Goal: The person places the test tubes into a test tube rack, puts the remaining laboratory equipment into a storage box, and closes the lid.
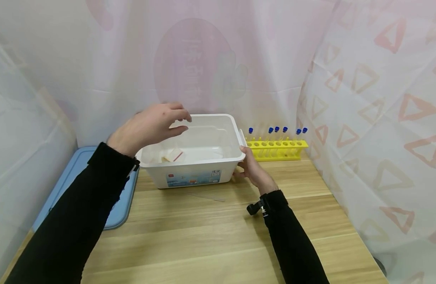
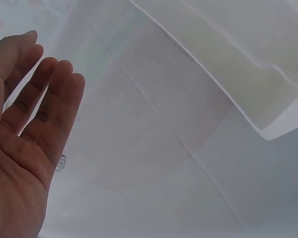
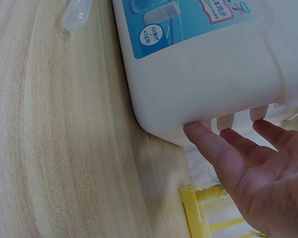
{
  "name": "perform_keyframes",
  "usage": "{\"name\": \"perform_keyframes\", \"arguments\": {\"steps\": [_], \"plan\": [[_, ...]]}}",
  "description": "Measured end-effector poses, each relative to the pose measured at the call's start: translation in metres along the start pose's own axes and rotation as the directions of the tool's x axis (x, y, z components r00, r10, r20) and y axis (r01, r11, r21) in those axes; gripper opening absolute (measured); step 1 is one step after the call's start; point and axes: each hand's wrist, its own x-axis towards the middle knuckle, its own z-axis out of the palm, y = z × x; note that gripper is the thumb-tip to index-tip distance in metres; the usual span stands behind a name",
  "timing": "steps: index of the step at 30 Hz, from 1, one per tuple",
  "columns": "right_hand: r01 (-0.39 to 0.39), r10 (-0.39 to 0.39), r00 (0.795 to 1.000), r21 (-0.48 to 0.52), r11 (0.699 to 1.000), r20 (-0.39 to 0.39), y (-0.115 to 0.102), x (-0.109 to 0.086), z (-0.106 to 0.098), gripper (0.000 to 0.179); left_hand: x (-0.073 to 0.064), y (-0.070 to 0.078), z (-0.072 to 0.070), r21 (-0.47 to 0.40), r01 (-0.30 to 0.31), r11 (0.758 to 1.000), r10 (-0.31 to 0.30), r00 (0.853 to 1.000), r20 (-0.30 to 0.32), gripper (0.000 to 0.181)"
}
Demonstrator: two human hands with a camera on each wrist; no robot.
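A white plastic bin (image 1: 189, 173) with a blue printed label stands on the wooden table. Inside it lie a small pale box with a red edge (image 1: 176, 155) and some clear pieces that I cannot make out. My left hand (image 1: 155, 122) hovers over the bin's left part, fingers loosely bent, nothing between them. Its palm and fingers appear apart from the bin in the left wrist view. My right hand (image 1: 255, 171) is at the bin's right end. In the right wrist view its extended fingers (image 3: 213, 144) touch the end wall.
A yellow rack (image 1: 278, 152) of blue-capped tubes stands right behind my right hand. At left, partly under my left arm, lies a blue lid (image 1: 120, 211). A thin clear plastic dropper (image 1: 208, 198) lies before the bin. Curtains (image 1: 203, 59) enclose the table.
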Motion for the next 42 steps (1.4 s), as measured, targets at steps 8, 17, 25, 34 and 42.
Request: {"name": "perform_keyframes", "arguments": {"steps": [8, 17, 25, 34, 42], "plan": [[-0.002, 0.002, 1.000, -0.002, 1.000, 0.001, -0.001, -0.001, 0.000, 0.089, -0.016, 0.012, 0.009, 0.035, -0.004, 0.999, 0.004, 1.000, -0.004, 0.023], [-0.004, 0.004, 1.000, -0.008, 1.000, -0.007, 0.000, 0.000, -0.001, 0.089, -0.031, 0.025, 0.026, 0.017, -0.081, 0.997, 0.082, 0.997, -0.008, 0.023], [-0.002, 0.002, 1.000, -0.005, 1.000, -0.005, 0.000, 0.000, 0.001, 0.089, -0.043, 0.037, 0.040, 0.071, -0.108, 0.992, 0.109, 0.994, -0.007, 0.027], [0.012, -0.012, 1.000, -0.013, 1.000, -0.002, 0.001, 0.000, 0.000, 0.089, -0.055, 0.049, 0.061, 0.076, -0.100, 0.992, 0.100, 0.995, -0.001, 0.032], [0.011, -0.011, 1.000, -0.021, 1.000, -0.002, 0.001, -0.001, 0.001, 0.089, -0.061, 0.059, 0.077, 0.055, -0.125, 0.991, 0.126, 0.992, -0.023, 0.034]]}}
